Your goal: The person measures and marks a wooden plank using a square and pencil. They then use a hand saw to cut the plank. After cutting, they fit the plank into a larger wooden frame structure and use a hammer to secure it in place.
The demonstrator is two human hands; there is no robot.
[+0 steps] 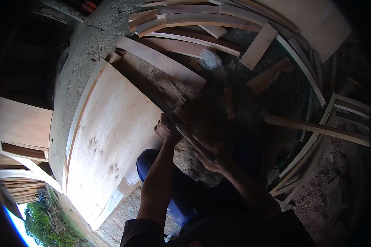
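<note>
My left hand (pixel 167 131) is closed at the corner of a pale wooden panel (pixel 111 136), which slants across the left of the head view. Its fingers are curled, and what they hold, if anything, is lost in shadow. Just right of it, my right hand (pixel 210 161) is closed along a thin, dark, flat strip (pixel 193 142) pointing up toward the left hand. Whether that strip is wood or a tool, I cannot tell. Small wooden blocks (pixel 182 114) sit just beyond both hands, in dim light.
Curved wooden pieces (pixel 210 19) are stacked at the far side. A board (pixel 163 61) and a crumpled clear plastic bag (pixel 210 59) lie nearer. A short plank (pixel 258 46) and a long wooden bar (pixel 317 125) lie to the right, by a wooden frame (pixel 350 109). Shavings (pixel 317 181) cover the ground there.
</note>
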